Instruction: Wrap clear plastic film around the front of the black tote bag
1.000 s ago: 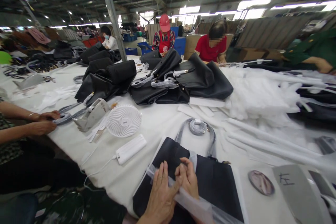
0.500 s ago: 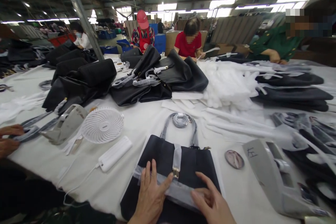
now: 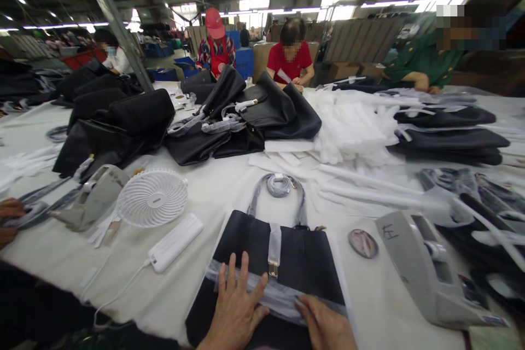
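A black handbag (image 3: pixel 305 254) lies flat at the front of the table, its handles wrapped in film and pointing away from me. Down its middle runs a film-covered tab (image 3: pixel 274 243) ending in a gold-coloured clasp (image 3: pixel 273 269). Translucent plastic film (image 3: pixel 283 298) forms a band across the bag below the clasp. My left hand (image 3: pixel 235 303) rests on the bag and the band, fingers spread. At the band's right part, my right hand (image 3: pixel 324 325) has its fingers drawn together on the film. A coiled, wrapped strap (image 3: pixel 279 185) sits between the handles.
Left of the bag are a white fan (image 3: pixel 153 198), a power bank (image 3: pixel 175 243) with a cable, and a tape dispenser (image 3: pixel 94 197). Another dispenser (image 3: pixel 430 268) and a round disc (image 3: pixel 363 244) stand right. Black bags (image 3: pixel 270 104) and white padding (image 3: pixel 353 126) lie beyond; co-workers sit around.
My right hand's fingers, spread apart before, have come together on the film. My left hand stays on the band, its thumb now lower. The view has shifted slightly.
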### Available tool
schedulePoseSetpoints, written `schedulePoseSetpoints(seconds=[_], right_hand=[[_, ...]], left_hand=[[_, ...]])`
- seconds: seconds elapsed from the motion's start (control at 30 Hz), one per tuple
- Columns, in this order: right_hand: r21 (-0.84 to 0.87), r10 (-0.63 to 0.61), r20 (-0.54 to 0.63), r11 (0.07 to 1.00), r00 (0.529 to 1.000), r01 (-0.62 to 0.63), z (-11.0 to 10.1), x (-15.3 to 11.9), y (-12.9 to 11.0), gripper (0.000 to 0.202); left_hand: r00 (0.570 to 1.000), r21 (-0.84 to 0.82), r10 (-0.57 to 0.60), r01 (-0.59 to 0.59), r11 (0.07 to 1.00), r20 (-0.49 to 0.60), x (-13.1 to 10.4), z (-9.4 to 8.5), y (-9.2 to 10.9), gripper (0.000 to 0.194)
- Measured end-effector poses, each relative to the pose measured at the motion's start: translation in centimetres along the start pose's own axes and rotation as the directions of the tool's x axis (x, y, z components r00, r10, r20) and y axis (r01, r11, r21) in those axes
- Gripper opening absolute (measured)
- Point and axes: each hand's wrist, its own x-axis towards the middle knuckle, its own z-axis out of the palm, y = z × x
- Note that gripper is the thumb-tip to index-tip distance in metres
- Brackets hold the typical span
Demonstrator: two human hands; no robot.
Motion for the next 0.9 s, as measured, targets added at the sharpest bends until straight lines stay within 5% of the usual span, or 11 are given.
schedulePoseSetpoints(seconds=[0.17, 0.43, 0.67, 0.9], right_hand=[[-0.061, -0.051, 0.029, 0.997, 0.998, 0.052, -0.7, 0.7, 0.0, 0.03], [-0.059, -0.008, 0.048, 0.998, 0.999, 0.011, -0.4, 0.8, 0.5, 0.033], [-0.042, 0.121, 0.11, 0.992, 0.987, -0.117, -0.3, 0.5, 1.0, 0.036], [-0.033, 0.098, 0.07, 0.995, 0.993, -0.096, -0.4, 0.6, 0.4, 0.04]], left_hand=[[0.966, 0.09, 0.257, -0.26, 0.962, 0.035, -0.4, -0.2, -0.3, 0.069], [0.804, 0.096, 0.594, -0.59, 0.802, -0.022, 0.6, -0.4, -0.2, 0.039], [0.902, -0.064, 0.412, -0.422, 0.904, -0.13, 2.2, 0.9, 3.5, 0.036], [0.911, -0.059, 0.393, -0.402, 0.914, -0.125, 2.0, 1.2, 4.2, 0.045]])
